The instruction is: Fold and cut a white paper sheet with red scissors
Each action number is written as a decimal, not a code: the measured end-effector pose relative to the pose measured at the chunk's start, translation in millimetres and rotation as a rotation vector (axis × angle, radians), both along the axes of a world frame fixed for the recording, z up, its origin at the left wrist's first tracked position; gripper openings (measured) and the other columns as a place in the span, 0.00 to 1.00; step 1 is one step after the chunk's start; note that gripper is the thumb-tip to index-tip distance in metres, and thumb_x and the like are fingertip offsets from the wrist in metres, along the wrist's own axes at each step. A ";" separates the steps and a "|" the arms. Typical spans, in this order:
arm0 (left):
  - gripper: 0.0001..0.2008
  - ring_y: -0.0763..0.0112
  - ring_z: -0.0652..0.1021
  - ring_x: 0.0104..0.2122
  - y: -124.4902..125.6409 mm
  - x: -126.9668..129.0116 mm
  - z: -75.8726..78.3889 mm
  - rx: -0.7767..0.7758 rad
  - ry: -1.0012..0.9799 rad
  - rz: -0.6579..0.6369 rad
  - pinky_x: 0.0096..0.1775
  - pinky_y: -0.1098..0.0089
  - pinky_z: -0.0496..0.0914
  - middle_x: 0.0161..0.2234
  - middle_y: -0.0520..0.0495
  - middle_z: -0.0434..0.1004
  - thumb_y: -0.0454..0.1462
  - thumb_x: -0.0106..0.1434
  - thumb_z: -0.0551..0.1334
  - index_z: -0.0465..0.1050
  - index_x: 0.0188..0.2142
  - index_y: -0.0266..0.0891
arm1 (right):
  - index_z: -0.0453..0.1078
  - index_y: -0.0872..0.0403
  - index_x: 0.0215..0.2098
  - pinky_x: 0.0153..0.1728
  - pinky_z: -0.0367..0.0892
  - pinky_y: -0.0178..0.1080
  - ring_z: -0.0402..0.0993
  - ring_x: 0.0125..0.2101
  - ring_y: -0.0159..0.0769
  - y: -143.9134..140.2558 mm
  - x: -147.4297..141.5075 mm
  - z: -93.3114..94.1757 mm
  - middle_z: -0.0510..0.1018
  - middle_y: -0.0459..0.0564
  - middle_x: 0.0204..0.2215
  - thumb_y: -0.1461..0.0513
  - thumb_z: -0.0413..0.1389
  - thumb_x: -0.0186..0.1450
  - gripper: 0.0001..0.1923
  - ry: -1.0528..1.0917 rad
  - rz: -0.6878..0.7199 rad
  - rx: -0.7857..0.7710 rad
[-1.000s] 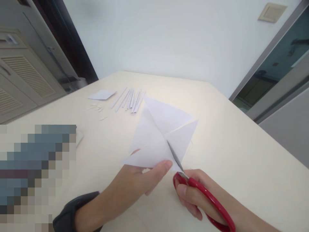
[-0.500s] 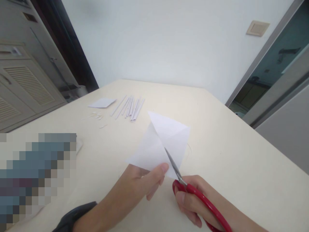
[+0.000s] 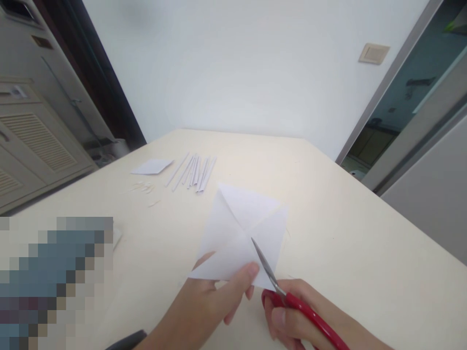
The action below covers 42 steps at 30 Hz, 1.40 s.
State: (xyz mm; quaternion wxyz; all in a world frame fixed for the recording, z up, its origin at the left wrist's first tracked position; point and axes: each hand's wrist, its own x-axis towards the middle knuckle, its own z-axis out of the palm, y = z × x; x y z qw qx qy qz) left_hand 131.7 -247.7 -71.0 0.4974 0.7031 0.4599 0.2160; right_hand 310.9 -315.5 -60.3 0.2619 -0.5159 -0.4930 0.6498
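Note:
A square sheet of white paper (image 3: pixel 226 228) is pinched in my left hand (image 3: pixel 226 296), thumb on top and fingers underneath. Diagonal slits run from its corners toward the middle; skin of the hand shows through the slit at the lower left. My right hand (image 3: pixel 292 311) grips red-handled scissors (image 3: pixel 268 267), with fingers in the loops. Their metal blades lie along the lower right corner of the sheet, tip near its centre. The blades look close together; whether paper sits between them is hard to tell.
Several thin rolled paper sticks (image 3: pixel 199 172) lie on the cream table (image 3: pixel 328 209), beyond the sheet. Left of them are a folded white paper (image 3: pixel 153 166) and small paper scraps (image 3: pixel 144 186). A blurred-out item (image 3: pixel 47 287) occupies the left side. The wall (image 3: pixel 237 68) stands behind.
The view has tilted, so everything sits lower in the picture. The paper has flattened and its slits show more clearly. Both hands keep their hold.

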 end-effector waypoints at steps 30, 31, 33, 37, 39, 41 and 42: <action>0.26 0.73 0.67 0.16 -1.0 -0.7 -3.0 -0.029 0.074 0.009 0.27 0.72 0.67 0.11 0.56 0.56 0.48 0.61 0.51 0.52 0.11 0.42 | 0.59 0.54 0.23 0.20 0.50 0.32 0.55 0.21 0.27 4.2 -2.8 7.7 0.59 0.42 0.19 0.53 0.52 0.61 0.15 -0.161 0.028 -0.048; 0.26 0.73 0.67 0.16 -1.4 -0.7 -3.5 -0.028 0.068 0.009 0.27 0.72 0.67 0.11 0.56 0.56 0.48 0.61 0.52 0.52 0.10 0.42 | 0.60 0.54 0.23 0.20 0.51 0.31 0.55 0.21 0.27 4.1 -2.3 6.5 0.60 0.42 0.18 0.53 0.52 0.62 0.16 -0.153 0.034 -0.051; 0.25 0.73 0.67 0.16 -1.6 -0.3 -4.7 -0.019 0.053 0.015 0.27 0.72 0.67 0.11 0.56 0.56 0.48 0.61 0.52 0.53 0.11 0.42 | 0.60 0.54 0.24 0.20 0.50 0.31 0.55 0.20 0.26 3.8 -1.3 3.9 0.60 0.41 0.18 0.53 0.51 0.62 0.15 -0.149 0.041 -0.057; 0.24 0.73 0.67 0.16 0.2 -0.6 -7.7 -0.011 0.021 0.030 0.27 0.72 0.67 0.11 0.56 0.56 0.47 0.61 0.53 0.54 0.12 0.42 | 0.60 0.55 0.25 0.18 0.48 0.30 0.54 0.19 0.25 3.2 -1.3 -4.5 0.58 0.39 0.18 0.59 0.50 0.62 0.10 -0.147 0.022 -0.050; 0.24 0.73 0.67 0.16 1.1 -1.5 -8.1 -0.004 -0.012 0.038 0.27 0.71 0.68 0.11 0.56 0.56 0.47 0.61 0.53 0.53 0.12 0.42 | 0.60 0.55 0.23 0.17 0.46 0.30 0.53 0.18 0.24 3.1 -2.4 -10.5 0.58 0.39 0.17 0.62 0.50 0.61 0.09 -0.108 -0.017 -0.037; 0.23 0.73 0.66 0.15 1.7 -2.4 -7.4 0.008 -0.046 0.031 0.26 0.71 0.68 0.11 0.56 0.56 0.46 0.61 0.53 0.53 0.13 0.43 | 0.59 0.55 0.21 0.16 0.44 0.31 0.52 0.17 0.24 2.7 -3.7 -15.8 0.58 0.39 0.15 0.64 0.50 0.59 0.10 -0.042 -0.041 -0.043; 0.22 0.73 0.66 0.15 1.9 -2.8 -6.9 0.014 -0.058 0.024 0.26 0.71 0.68 0.11 0.57 0.56 0.45 0.61 0.52 0.53 0.13 0.43 | 0.59 0.55 0.20 0.17 0.43 0.31 0.52 0.17 0.24 2.2 -4.3 -17.7 0.58 0.39 0.15 0.65 0.50 0.58 0.09 -0.016 -0.050 -0.054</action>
